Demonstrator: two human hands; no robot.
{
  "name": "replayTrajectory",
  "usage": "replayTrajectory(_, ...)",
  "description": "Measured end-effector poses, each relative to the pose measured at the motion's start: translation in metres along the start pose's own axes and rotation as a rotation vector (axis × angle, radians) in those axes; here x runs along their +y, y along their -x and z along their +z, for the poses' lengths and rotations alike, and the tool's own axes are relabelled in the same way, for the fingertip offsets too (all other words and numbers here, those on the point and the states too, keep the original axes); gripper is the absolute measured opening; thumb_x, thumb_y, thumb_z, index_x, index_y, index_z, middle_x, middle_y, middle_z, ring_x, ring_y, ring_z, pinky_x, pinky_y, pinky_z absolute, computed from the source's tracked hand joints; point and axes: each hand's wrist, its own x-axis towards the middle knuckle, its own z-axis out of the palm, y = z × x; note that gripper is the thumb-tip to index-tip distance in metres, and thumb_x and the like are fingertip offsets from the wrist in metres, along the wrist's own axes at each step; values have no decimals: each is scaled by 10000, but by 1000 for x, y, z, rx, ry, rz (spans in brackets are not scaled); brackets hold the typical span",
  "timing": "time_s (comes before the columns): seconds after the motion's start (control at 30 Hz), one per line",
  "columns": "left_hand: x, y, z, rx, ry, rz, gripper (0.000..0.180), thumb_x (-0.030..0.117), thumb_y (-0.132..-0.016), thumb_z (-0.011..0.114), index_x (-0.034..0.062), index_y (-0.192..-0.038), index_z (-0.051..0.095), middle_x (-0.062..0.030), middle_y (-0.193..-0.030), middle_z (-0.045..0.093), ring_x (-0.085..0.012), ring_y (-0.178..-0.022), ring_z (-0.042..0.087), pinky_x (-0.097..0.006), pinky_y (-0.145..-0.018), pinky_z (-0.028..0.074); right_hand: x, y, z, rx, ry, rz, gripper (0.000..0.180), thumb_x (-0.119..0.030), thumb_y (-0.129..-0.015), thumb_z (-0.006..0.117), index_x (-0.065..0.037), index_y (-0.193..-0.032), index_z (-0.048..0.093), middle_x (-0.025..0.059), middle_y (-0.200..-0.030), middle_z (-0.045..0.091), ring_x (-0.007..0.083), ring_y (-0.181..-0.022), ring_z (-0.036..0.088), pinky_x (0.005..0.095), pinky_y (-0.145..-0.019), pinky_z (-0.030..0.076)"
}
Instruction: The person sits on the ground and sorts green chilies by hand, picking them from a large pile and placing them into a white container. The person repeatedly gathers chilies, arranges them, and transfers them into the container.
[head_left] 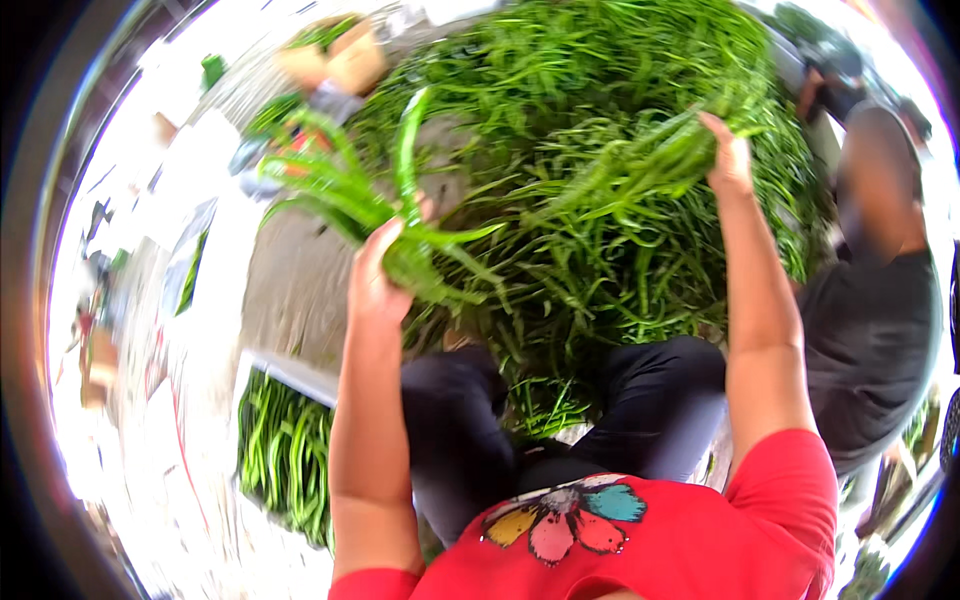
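My left hand (378,272) is closed round a bunch of long green chili peppers (335,195), which fan out to both sides of the fist, one pointing up. It is raised over the left edge of a wide pile of the same peppers (560,60). Farther right, my right hand (732,160) grips another bunch of long green peppers (650,160), its thin ends trailing left over the pile. Motion smears both bunches somewhat, and the fingers of each hand are partly hidden.
A white-rimmed container (290,375) with peppers laid in rows stands at lower left. A cardboard box (355,62) sits at the far left. Close on my right is another person in dark clothes (870,345). My knees (660,385) flank the pile's near edge.
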Motion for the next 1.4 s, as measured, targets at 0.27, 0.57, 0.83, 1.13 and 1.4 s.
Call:
replayTrajectory(0.27,47,97,-7,-11,40,176,425,148,-787,668,-25,-1160,559,-133,-1083,640,-234,-962,601,-391,-847,473,61,-41,-45,-283,1062,-576,524,-298,-904,588,6,-1310,454,161,-1297,524,268,-1112,561,415,-912,460)
replayTrajectory(0.57,168,305,-127,638,-373,256,409,177,-749,704,19,-1114,607,-108,-1088,651,-231,-928,619,-374,-840,476,99,43,-19,-319,725,247,668,-382,-745,764,-46,-1272,528,108,-1221,564,263,-1055,564,413,-858,474)
replayTrajectory(0.83,213,414,-281,873,-742,-68,342,58,-737,712,5,-1064,631,-87,-971,681,-164,-875,634,-300,-776,501,113,34,-25,-286,818,104,721,-371,-717,781,-51,-1301,504,94,-1245,553,264,-1076,553,404,-868,462)
replayTrajectory(1.13,244,416,-380,683,-1181,-672,582,146,-648,784,34,-1181,580,-106,-1087,654,-191,-1011,602,-330,-941,422,129,19,-49,-272,1001,216,677,-421,-713,765,-40,-1235,561,107,-1161,589,263,-1020,562,400,-842,450)
replayTrajectory(1.4,240,388,-409,653,-1904,-538,906,395,-654,773,28,-1377,372,-208,-1330,476,-326,-1239,456,-385,-1040,364,112,21,-67,-264,1029,146,529,-258,-815,610,-53,-1289,492,112,-1165,577,247,-1052,540,395,-859,444)
